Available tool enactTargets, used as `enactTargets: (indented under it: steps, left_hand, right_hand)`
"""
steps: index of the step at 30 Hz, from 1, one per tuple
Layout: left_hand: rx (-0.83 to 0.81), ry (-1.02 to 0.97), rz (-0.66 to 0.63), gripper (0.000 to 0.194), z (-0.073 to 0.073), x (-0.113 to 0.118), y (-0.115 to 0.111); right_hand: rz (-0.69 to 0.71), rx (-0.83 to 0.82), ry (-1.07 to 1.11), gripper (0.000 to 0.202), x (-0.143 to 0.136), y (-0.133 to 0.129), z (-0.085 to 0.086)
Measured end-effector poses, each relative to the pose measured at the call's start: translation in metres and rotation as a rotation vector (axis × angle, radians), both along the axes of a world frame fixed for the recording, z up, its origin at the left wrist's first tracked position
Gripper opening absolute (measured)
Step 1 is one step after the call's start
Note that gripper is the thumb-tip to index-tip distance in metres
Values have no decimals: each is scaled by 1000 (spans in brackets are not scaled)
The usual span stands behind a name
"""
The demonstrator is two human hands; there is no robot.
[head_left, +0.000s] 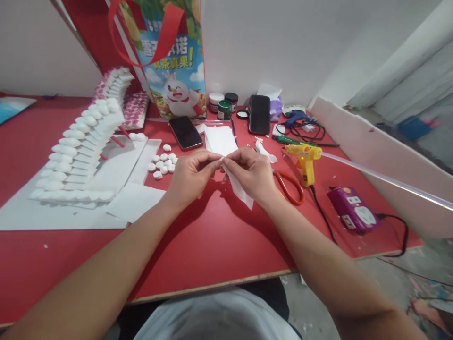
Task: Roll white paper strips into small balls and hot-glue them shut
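Observation:
Over the middle of the red table, both hands meet at a strip of thin white paper (241,190). My left hand (194,177) pinches its upper end between thumb and fingers. My right hand (252,174) is closed on the same paper beside it, and the loose end hangs below. Just left of my left hand sits a group of small white rounded pieces (163,165). Behind the hands lie white paper sheets (220,139). Further left stands a curved white model (79,151) edged with similar rounded pieces.
A yellow glue gun (307,163), red-handled scissors (292,189) and a purple power socket (354,210) are on the right. Behind are two phones (186,132), paint jars (224,109) and a tall printed bag (173,61). The table's front edge (212,286) is near my body.

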State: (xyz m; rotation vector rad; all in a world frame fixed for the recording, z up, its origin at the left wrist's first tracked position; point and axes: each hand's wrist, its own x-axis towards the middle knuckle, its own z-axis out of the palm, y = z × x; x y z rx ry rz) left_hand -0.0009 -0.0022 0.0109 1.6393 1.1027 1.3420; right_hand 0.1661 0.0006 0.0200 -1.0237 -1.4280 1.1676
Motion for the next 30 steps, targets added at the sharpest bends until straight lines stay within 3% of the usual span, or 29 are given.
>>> enactTargets:
  steps: [5, 8, 16, 24, 30]
  left_hand:
    - [-8, -20, 79, 11, -5, -4, 4]
    - [-22, -28, 57, 9, -7, -6, 5]
    - [-65, -85, 0, 10, -1, -1, 2]
    - [-122, -155, -15, 16, -2, -1, 2]
    - [-116, -143, 16, 16, -3, 2, 1]
  right_hand:
    - [169, -502, 311, 38, 6, 5, 11]
    - [315, -695, 399, 32, 7, 9, 14]
    - [259, -668, 462, 15, 8, 8, 10]
    - [279, -728, 444, 16, 10, 11, 8]
    - [236, -655, 371, 27, 12, 10, 7]
